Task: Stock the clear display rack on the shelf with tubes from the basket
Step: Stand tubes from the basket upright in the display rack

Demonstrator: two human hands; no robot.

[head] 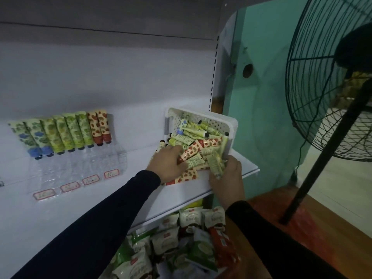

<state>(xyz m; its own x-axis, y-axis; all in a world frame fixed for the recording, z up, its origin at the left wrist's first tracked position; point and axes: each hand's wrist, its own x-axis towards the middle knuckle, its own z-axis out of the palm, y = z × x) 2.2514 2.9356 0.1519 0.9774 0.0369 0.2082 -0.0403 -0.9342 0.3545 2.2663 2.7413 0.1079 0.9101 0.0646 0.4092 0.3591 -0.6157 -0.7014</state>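
White shelving point(187, 190) filled my view, with the clear display rack point(80, 168) at its left holding one back row of tubes point(66, 133) and its front lanes bare, and the white basket point(229, 127) tipped toward me at the right, well apart from it. My left hand point(169, 165) lay spread over the spilled tubes while my right hand point(227, 174) gripped a green tube point(215, 165). I judged this the gathering step; next, that tube needed carrying across to a green lane.
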